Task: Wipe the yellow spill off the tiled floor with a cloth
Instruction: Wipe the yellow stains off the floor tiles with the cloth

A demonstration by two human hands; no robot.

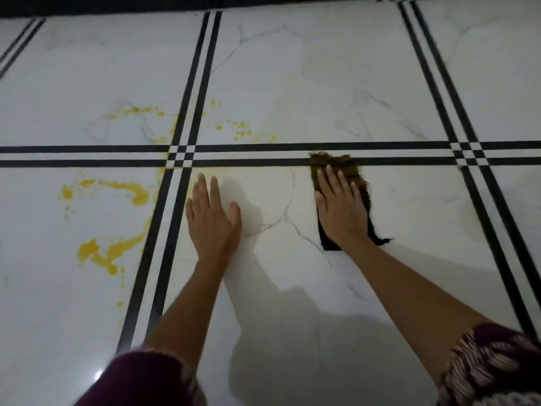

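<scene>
"Now, location of the cloth [323, 161], please."

"On the near right tile of the tiled floor [322, 83]. Its far edge overlaps the nearer black border stripe [248, 162]. It is a dark, frayed rag, brownish at the far end and black toward the wrist."

"State of the right hand [341, 209]?"

"Flat on top of the cloth, fingers straight and close together, palm down. Nothing is pinched or gathered. I judge the flat press is there to keep the whole rag against the tile, so that it slides as one pad rather than bunching."

"And the left hand [212, 218]?"

"Also flat, bare on the floor, fingers extended, holding nothing. It sits just right of the double stripe that runs away from the person. It looks like a prop, taking body weight while the other arm works."

"The yellow spill [137, 193]?"

"Well apart from the cloth. The heavy streaks and blobs lie on the near left tile, beyond the left hand. Lighter spatter lies on both far tiles, either side of the crossing stripes. None of it touches the rag."

"Assessment?"

"Most of the visible spill remains unwiped. The cloth would need to travel left across the stripes. The thick blob nearest the person may smear unless a clean face of the rag meets it."
</scene>
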